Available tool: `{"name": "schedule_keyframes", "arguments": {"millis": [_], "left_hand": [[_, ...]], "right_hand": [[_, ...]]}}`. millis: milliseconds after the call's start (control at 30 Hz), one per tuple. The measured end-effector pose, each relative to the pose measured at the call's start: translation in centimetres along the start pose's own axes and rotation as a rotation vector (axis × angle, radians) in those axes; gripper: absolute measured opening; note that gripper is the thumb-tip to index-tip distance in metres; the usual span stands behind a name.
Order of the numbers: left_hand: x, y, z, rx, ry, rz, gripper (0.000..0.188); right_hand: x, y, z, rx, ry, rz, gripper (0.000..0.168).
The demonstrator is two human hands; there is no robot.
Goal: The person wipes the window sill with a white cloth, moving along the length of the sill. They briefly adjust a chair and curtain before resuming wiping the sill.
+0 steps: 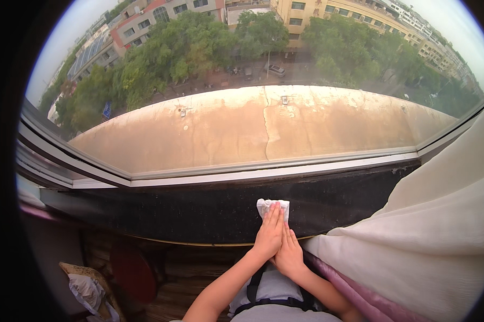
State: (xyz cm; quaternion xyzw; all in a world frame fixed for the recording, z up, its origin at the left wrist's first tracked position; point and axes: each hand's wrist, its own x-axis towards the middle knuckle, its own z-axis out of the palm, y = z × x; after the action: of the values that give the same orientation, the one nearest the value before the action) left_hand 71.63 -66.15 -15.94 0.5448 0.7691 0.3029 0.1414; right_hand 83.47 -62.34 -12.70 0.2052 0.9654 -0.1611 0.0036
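Observation:
A folded white cloth or tissue [273, 204] lies on the black windowsill [210, 213], a little right of the middle of the view. My left hand [271, 233] presses flat on it, fingers straight and pointing toward the window. Against its right side rests my right hand [289, 251], partly under or beside the left, its fingertips near the cloth's lower right corner. The palms are hidden, so the contact beneath them does not show.
A white window frame [266, 177] and glass border the sill's far side. White curtains [439, 209] cover its right end, with purple fabric [346, 285] below. At lower left are a round red stool [132, 271] and a bin-like container [93, 290] with a plastic bag.

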Motion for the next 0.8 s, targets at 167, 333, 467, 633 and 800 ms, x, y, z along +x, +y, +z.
{"name": "schedule_keyframes", "arguments": {"millis": [167,333,467,633,800], "left_hand": [[7.6,6.4,9.0,-0.06,-0.097,0.281,0.049],[12.6,12.5,16.2,-0.113,-0.114,0.435,0.054],[13.8,13.0,16.8,-0.112,-0.205,0.423,0.05],[11.8,8.9,12.0,-0.13,-0.199,0.363,0.05],[4.7,0.2,1.4,-0.071,-0.043,0.116,0.051]], "right_hand": [[-3.0,8.2,-2.5,0.121,0.132,0.331,0.078],[-5.3,15.0,-5.0,0.04,0.031,0.522,0.079],[-4.7,16.1,-5.3,0.097,0.03,0.544,0.083],[-2.7,12.3,-4.8,0.135,-0.111,0.469,0.094],[1.7,3.0,-2.6,0.087,-0.048,0.13,0.103]]}}
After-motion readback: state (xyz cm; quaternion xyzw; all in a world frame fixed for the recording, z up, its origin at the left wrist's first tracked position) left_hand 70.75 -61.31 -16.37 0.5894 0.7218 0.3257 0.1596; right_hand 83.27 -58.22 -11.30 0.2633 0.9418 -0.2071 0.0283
